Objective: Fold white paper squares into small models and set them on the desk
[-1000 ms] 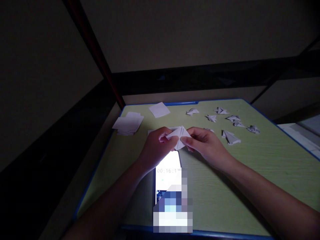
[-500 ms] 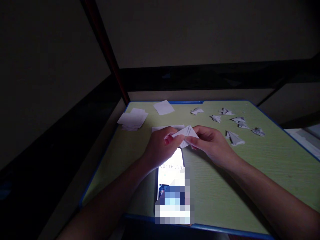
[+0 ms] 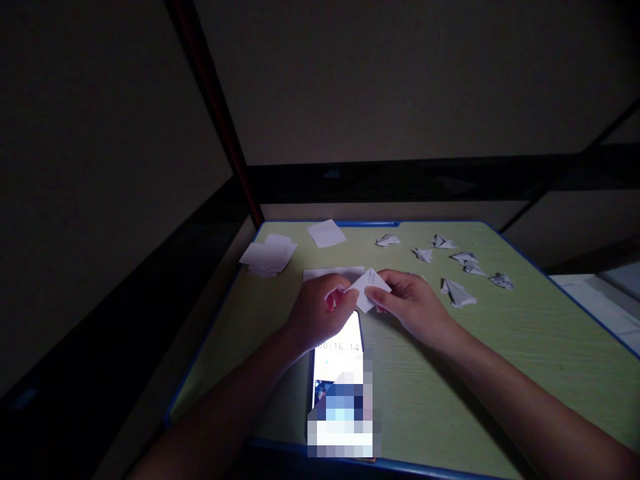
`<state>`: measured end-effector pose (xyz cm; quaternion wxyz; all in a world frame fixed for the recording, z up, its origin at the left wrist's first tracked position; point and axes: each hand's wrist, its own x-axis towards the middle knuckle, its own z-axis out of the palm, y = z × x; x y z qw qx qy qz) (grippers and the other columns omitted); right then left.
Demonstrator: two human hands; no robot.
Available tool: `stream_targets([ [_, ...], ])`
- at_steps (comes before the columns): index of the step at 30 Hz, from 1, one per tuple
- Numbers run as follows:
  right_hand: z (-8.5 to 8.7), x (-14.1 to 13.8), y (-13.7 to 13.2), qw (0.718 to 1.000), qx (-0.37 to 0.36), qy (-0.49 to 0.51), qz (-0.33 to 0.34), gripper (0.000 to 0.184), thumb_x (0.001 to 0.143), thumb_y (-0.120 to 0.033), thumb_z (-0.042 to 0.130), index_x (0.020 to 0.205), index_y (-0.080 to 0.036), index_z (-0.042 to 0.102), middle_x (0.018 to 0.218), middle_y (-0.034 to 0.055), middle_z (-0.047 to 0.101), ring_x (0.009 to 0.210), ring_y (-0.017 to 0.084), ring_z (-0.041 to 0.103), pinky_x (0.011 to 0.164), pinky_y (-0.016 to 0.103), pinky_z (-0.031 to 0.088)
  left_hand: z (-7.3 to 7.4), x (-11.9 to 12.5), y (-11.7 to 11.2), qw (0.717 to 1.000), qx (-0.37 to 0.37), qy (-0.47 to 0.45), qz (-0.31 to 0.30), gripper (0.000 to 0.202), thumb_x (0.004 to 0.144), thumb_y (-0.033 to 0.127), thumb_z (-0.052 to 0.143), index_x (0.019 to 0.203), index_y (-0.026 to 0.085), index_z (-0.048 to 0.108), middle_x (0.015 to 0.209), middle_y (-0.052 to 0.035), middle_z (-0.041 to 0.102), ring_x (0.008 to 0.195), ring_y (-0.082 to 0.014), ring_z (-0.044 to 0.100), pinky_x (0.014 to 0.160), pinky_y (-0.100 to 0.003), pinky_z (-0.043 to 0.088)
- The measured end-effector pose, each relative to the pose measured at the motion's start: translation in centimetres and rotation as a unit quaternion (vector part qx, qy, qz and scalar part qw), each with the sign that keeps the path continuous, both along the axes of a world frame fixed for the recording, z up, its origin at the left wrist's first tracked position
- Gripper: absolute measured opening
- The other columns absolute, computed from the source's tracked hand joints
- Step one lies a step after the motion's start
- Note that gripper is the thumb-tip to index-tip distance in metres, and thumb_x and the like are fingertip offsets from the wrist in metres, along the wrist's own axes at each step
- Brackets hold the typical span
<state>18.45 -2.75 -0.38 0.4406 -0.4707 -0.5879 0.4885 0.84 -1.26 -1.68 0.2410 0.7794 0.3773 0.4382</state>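
Observation:
A small folded white paper [image 3: 369,281] with creases is held up between my two hands, above the top end of a lit phone [image 3: 340,328]. My left hand [image 3: 320,308] is closed on its left side, the thumb along the near face. On the right side, my right hand [image 3: 413,299] pinches it with the thumb in front and the fingers behind. Part of the paper is hidden by the thumbs. A flat white sheet [image 3: 327,273] lies on the table just behind my left hand, partly covered by it.
Loose white sheets [image 3: 270,255] lie overlapping at the far left of the green table [image 3: 500,360], with a single square sheet [image 3: 327,233] near the back edge. Several folded paper pieces [image 3: 459,293] are scattered at the right. Walls stand behind and to the left.
The view has tilted up slightly, so the table sits lower. The thumbs have shifted a little on the folded paper, which both hands still hold.

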Motion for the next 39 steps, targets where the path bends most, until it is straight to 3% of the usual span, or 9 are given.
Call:
stream_targets([
  [3, 0.1, 0.0, 0.0, 1.000, -0.007, -0.014, -0.002, 0.019, 0.071, -0.033, 0.068, 0.071, -0.015, 0.063, 0.056, -0.0029, 0.055, 0.050, 0.010, 0.044, 0.049, 0.023, 0.033, -0.3, 0.1, -0.1, 1.000, 0.022, 0.005, 0.008, 0.020, 0.081, 0.024, 0.056, 0.063, 0.015, 0.055, 0.053, 0.0022, 0.053, 0.048, -0.0077, 0.046, 0.047, -0.020, 0.035],
  [10, -0.6, 0.1, 0.1, 1.000, -0.013, 0.004, 0.026, 0.026, 0.076, -0.041, 0.067, 0.075, -0.015, 0.063, 0.056, -0.0035, 0.053, 0.051, 0.010, 0.046, 0.050, 0.024, 0.033, -0.6, -0.2, 0.0, 0.999, -0.014, -0.016, 0.029, 0.020, 0.082, 0.026, 0.055, 0.066, 0.015, 0.056, 0.055, 0.0010, 0.056, 0.050, -0.0091, 0.049, 0.047, -0.019, 0.036],
  [16, -0.7, -0.1, 0.1, 0.999, -0.026, 0.020, 0.016, 0.027, 0.074, -0.040, 0.069, 0.080, -0.014, 0.063, 0.056, -0.0037, 0.054, 0.050, 0.010, 0.046, 0.050, 0.024, 0.033, -0.7, -0.2, 0.0, 0.999, -0.006, -0.018, 0.037, 0.019, 0.083, 0.025, 0.054, 0.066, 0.015, 0.055, 0.056, 0.0011, 0.057, 0.050, -0.0088, 0.049, 0.048, -0.019, 0.036],
  [31, -0.4, -0.2, -0.2, 0.999, -0.029, 0.024, 0.011, 0.021, 0.073, -0.034, 0.068, 0.072, -0.015, 0.058, 0.055, -0.0040, 0.053, 0.050, 0.009, 0.044, 0.049, 0.024, 0.031, -0.6, 0.0, 0.0, 0.999, -0.017, -0.036, 0.028, 0.018, 0.080, 0.025, 0.055, 0.064, 0.015, 0.054, 0.052, 0.0025, 0.054, 0.048, -0.0077, 0.048, 0.045, -0.019, 0.037],
  [36, -0.2, -0.1, -0.5, 1.000, 0.001, 0.005, -0.008, 0.020, 0.076, -0.034, 0.065, 0.072, -0.015, 0.059, 0.055, -0.0042, 0.052, 0.049, 0.008, 0.044, 0.048, 0.024, 0.031, 0.1, 0.5, -0.1, 0.980, -0.162, -0.112, -0.031, 0.018, 0.080, 0.029, 0.054, 0.068, 0.016, 0.054, 0.051, 0.0036, 0.054, 0.045, -0.0078, 0.051, 0.045, -0.020, 0.041],
  [39, -0.3, -0.1, -0.6, 1.000, 0.006, 0.002, -0.010, 0.019, 0.075, -0.033, 0.067, 0.071, -0.015, 0.059, 0.055, -0.0039, 0.052, 0.049, 0.008, 0.043, 0.047, 0.023, 0.030, 0.4, 0.6, -0.3, 0.979, -0.169, -0.111, -0.035, 0.015, 0.077, 0.028, 0.056, 0.068, 0.016, 0.055, 0.052, 0.0033, 0.054, 0.049, -0.0086, 0.052, 0.047, -0.020, 0.042],
])
